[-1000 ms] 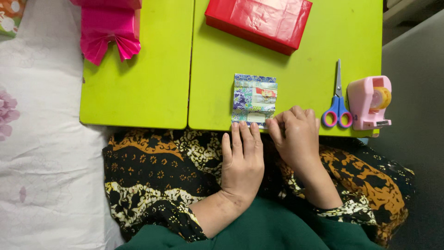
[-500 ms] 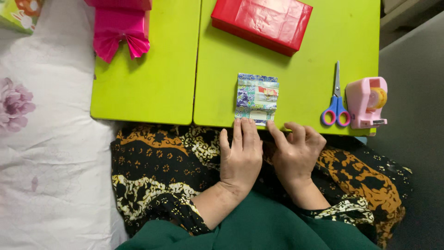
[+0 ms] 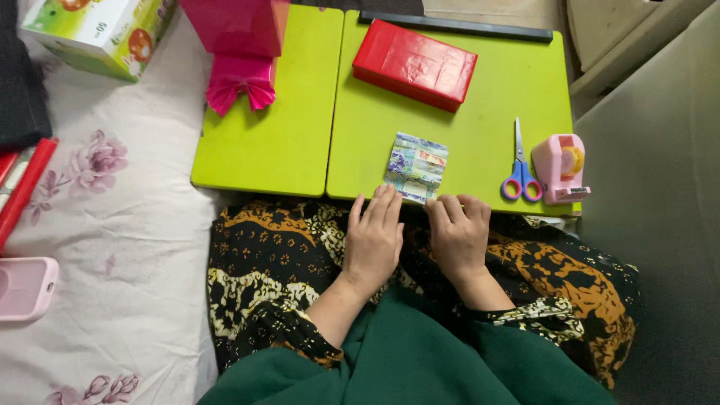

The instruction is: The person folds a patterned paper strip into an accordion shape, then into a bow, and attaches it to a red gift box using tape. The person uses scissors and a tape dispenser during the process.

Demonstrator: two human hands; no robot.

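Left hand (image 3: 373, 238): flat, palm down, fingers together and stretched forward; fingertips at the near edge of the folded patterned paper (image 3: 416, 166), touching or just short of it, cannot tell which. Nothing gripped.

Right hand (image 3: 457, 232): palm down, fingers loosely curled; fingertips at the near right corner of the same paper, at the table's front edge. Whether anything is pinched, cannot tell.

Folded patterned paper: small, pleated, printed in blue, white and red; lying flat on the right half of the green table (image 3: 480, 97), close to its near edge, directly in front of both hands.

Red wrapped box (image 3: 415, 64): flat, rectangular, glossy; at the far side of the right half, well apart from the paper.

Scissors (image 3: 519, 161): blue and pink handles toward the person, blades pointing away; right of the paper, near it.

Pink tape dispenser (image 3: 559, 169): just beside the scissors, at the table's right end.

Pink wrapped parcel (image 3: 238, 45): on the far part of the left half, with a fanned, bow-like end facing the person.

Tissue box (image 3: 101, 31): green and white, on the floral sheet (image 3: 112, 247) left of the table.

Lap: dark batik cloth in orange and cream, beneath both wrists; green garment nearest the camera.
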